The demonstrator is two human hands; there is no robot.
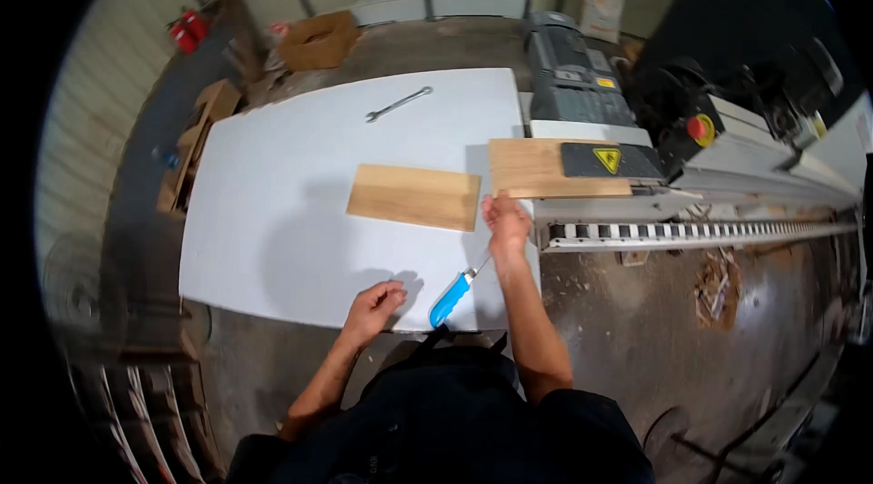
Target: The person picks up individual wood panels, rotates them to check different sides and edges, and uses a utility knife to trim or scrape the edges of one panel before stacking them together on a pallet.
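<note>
My right hand (507,225) is at the near left corner of a wooden board (527,166), its curled fingers closed on that edge. The board lies flat, with its right part under a dark machine guard (611,159). Low over the front of the white table (273,239), my left hand (375,309) is loosely bent and holds nothing I can see. Between my hands lies a knife with a blue handle (447,299); its far end runs toward my right wrist. A second wooden board (414,197) rests flat on the table, left of my right hand.
A metal wrench (398,105) lies toward the table's far side. On the right stand a grey motor (577,66), a toothed rail (691,232) and a red stop button (700,129). Wood scraps (718,291) are on the floor; a cardboard box (318,40) sits behind the table.
</note>
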